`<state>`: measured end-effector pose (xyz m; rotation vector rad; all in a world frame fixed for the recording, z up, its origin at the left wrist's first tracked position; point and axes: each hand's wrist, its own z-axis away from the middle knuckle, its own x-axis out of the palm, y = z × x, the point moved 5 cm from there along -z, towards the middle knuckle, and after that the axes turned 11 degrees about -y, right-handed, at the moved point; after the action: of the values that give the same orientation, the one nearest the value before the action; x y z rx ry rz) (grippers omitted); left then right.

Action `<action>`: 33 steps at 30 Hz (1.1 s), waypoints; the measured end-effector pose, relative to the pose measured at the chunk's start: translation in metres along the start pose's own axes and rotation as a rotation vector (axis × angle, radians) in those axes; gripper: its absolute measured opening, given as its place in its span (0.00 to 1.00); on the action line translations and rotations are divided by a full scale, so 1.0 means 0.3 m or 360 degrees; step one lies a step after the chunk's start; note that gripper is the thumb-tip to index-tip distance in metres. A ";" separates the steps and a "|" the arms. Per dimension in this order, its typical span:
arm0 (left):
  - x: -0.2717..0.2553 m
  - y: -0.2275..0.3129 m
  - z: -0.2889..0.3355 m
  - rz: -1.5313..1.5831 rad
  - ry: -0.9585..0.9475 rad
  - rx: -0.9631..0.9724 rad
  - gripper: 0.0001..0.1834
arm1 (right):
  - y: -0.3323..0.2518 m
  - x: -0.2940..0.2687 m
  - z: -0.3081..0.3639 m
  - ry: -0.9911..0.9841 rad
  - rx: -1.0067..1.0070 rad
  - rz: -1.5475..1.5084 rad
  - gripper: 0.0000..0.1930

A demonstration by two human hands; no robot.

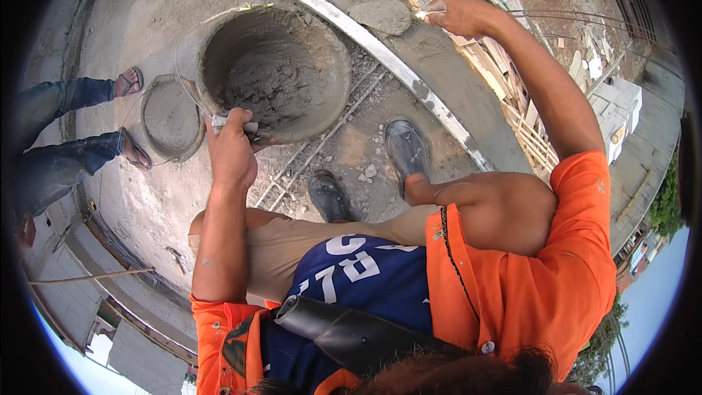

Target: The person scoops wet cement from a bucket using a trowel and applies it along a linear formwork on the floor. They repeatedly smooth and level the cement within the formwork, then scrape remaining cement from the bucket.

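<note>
A mortar-caked bucket [338,77] tips its mouth toward me, with wet grey mortar [274,88] inside. My left hand [234,150] is closed round the pale grip of the bucket's wire handle [251,127], at the near rim. Farther right, my right hand [464,16] is closed on the handle of a trowel [382,17]. Its grey, mortar-smeared blade lies over wet mortar on top of the wall [446,66]. Most of the trowel handle is hidden by my fingers.
A long pale straightedge board [365,42] runs along the wall's near side. A second mortar bucket [172,121] stands at left, beside another person's sandalled feet [130,80]. Thin metal rods [292,164] lie near my boots [406,150]. Broken wood and rubble [504,80] lie beyond the wall.
</note>
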<state>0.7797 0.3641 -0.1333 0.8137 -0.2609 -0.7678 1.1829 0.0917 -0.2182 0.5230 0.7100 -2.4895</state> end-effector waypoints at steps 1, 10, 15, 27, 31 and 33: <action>-0.009 -0.003 -0.006 0.0017 -0.0004 -0.0003 0.19 | 0.061 0.050 0.052 -0.0068 0.0018 -0.0024 0.23; -0.020 0.002 -0.031 0.0071 -0.0105 -0.0029 0.21 | 0.433 0.367 0.484 0.0114 0.0344 -0.0098 0.23; -0.035 -0.001 -0.050 -0.0015 -0.0078 0.0007 0.22 | 0.387 0.226 0.361 0.0288 0.0162 0.0256 0.26; -0.010 0.017 -0.061 0.0087 -0.0022 0.0205 0.24 | -0.009 -0.332 -0.270 0.0693 -0.0368 0.0843 0.26; -0.017 -0.002 -0.074 0.0143 -0.0021 0.0241 0.28 | -0.123 -0.451 -0.408 0.0698 -0.0351 0.0854 0.26; -0.027 -0.008 -0.081 0.0133 0.0000 0.0270 0.28 | -0.201 -0.483 -0.458 0.0675 -0.0324 0.0856 0.25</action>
<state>0.7847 0.3823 -0.1509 0.9567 -0.3615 -0.6735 1.2964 0.2660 -0.2345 1.0271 0.8353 -1.8018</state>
